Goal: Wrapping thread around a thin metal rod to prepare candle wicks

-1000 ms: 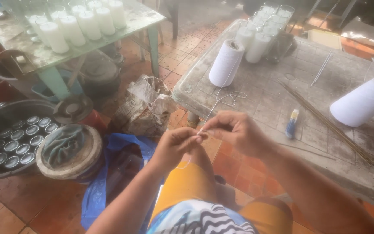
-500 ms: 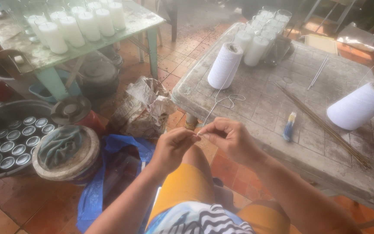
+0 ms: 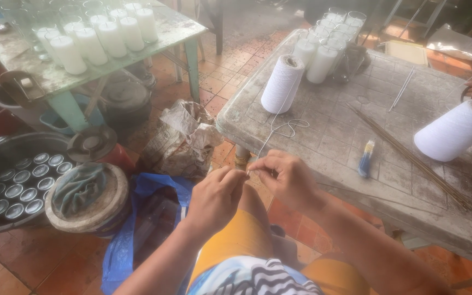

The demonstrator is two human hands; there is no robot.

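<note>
Now, head view: left hand (image 3: 214,196) and right hand (image 3: 285,177) meet fingertip to fingertip, both pinched shut on the white thread (image 3: 271,128) running up to the upright spool (image 3: 283,83) on the grey table (image 3: 356,136). Since a second ago they have drifted slightly lower-right; pinch unchanged, work ongoing.

Hands met before the table (image 3: 356,136) edge, left hand (image 3: 214,196) beside right hand (image 3: 288,177), string (image 3: 271,131) running up to the near spool (image 3: 282,84) on it. Second spool (image 3: 457,131) lay far right, sticks (image 3: 411,155) between. Candles (image 3: 99,35) stood on left bench (image 3: 34,71); basin (image 3: 6,180) below.
</note>
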